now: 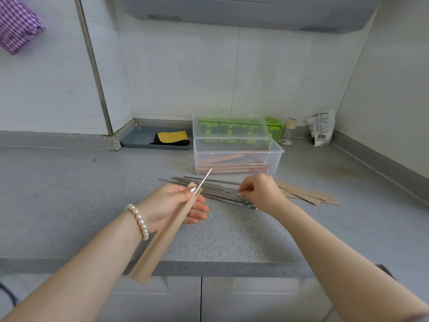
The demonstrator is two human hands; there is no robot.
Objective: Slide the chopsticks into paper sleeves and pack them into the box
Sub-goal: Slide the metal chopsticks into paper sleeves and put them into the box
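My left hand (173, 203) grips a brown paper sleeve (162, 238) that slants toward me, with the thin tip of one metal chopstick (205, 180) sticking out of its far end. My right hand (260, 191) rests on the pile of loose metal chopsticks (216, 189) on the counter, fingertips pinched on one of them. Several empty paper sleeves (308, 195) lie to the right of that hand. Behind the pile stands the clear plastic box (277, 151), lid open, holding several sleeved chopsticks (229, 165).
A blue tray (137, 140) with a yellow and black cloth (170, 137) sits at the back left. Green containers (274, 126), a small jar (289, 131) and a white packet (321, 129) stand behind the box. The counter edge (209, 266) runs below my arms.
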